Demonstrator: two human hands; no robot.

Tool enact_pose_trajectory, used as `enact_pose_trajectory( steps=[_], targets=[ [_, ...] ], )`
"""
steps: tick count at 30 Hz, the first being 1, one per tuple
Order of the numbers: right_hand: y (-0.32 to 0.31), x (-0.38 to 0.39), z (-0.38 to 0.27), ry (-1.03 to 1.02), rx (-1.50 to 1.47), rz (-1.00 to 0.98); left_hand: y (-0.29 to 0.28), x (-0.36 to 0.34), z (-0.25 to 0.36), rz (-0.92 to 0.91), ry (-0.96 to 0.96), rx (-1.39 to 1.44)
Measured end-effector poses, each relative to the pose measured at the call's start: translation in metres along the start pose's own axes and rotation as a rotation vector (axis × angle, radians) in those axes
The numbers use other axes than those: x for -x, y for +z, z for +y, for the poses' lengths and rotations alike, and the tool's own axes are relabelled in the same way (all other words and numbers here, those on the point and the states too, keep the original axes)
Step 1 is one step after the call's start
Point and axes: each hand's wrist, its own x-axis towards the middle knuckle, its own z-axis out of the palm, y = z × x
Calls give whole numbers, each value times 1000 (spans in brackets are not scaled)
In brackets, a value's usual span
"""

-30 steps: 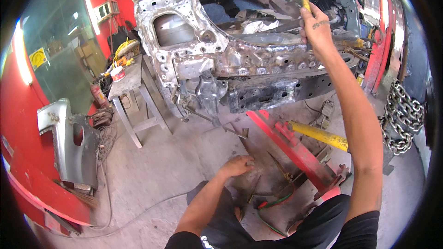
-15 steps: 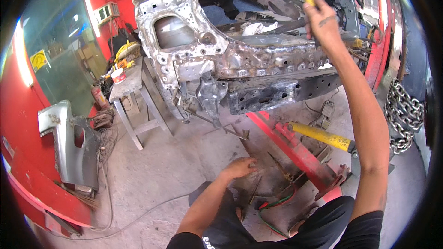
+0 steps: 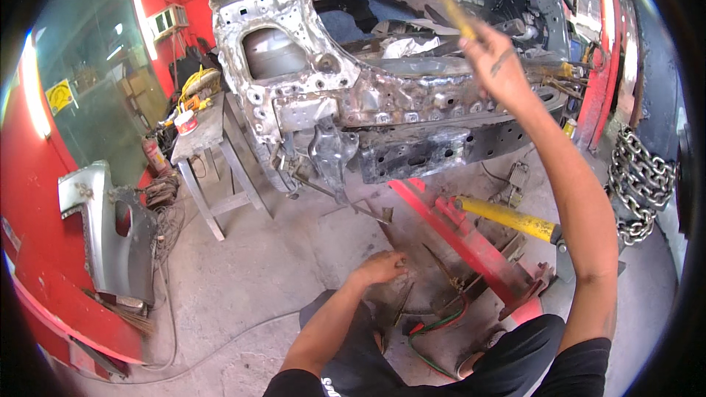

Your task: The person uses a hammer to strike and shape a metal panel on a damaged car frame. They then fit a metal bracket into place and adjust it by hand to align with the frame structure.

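My right hand (image 3: 491, 66) is closed on the yellow handle of a hammer (image 3: 456, 11), raised in front of the upper right part of a stripped car body (image 3: 316, 88). The hammer's metal head is slightly blurred, over the dark opening of the body. Below it runs a rusty, bare-metal sill with a dark perforated beam (image 3: 412, 154) under it. My left hand (image 3: 379, 268) hangs low above the floor by my knee, fingers slightly bent and apart, with nothing visible in them.
At left stand a wooden bench (image 3: 213, 132) with tools and a silver fender (image 3: 114, 250) against a red wall. A red frame rig (image 3: 456, 242) with a yellow cylinder (image 3: 507, 217) lies below the car; chains (image 3: 640, 176) hang right. Red and green hoses (image 3: 434, 323) cross the floor.
My right hand and hammer have moved lower and to the left, the hammer now tilting leftward with its head back in view. My left hand stays about where it was.
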Motion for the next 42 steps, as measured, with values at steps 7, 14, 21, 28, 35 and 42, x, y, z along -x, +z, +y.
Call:
enact_pose_trajectory(
  steps=[7,14,21,28,35,42],
  targets=[
    [35,-13,-17,51,-372,566,-2,-6,12,-52,-21,66],
    [25,14,-16,30,-56,-257,0,-13,0,-35,10,38],
    [11,-31,-12,40,-427,385,12,-19,15,-26,51,39],
    [45,15,-17,172,-68,-383,-5,-14,17,-56,-5,74],
    [-28,-22,-13,-111,-109,269,-6,1,22,-66,-40,33],
    [15,4,-8,64,-14,58,-2,-4,21,-94,-68,52]
  ],
)
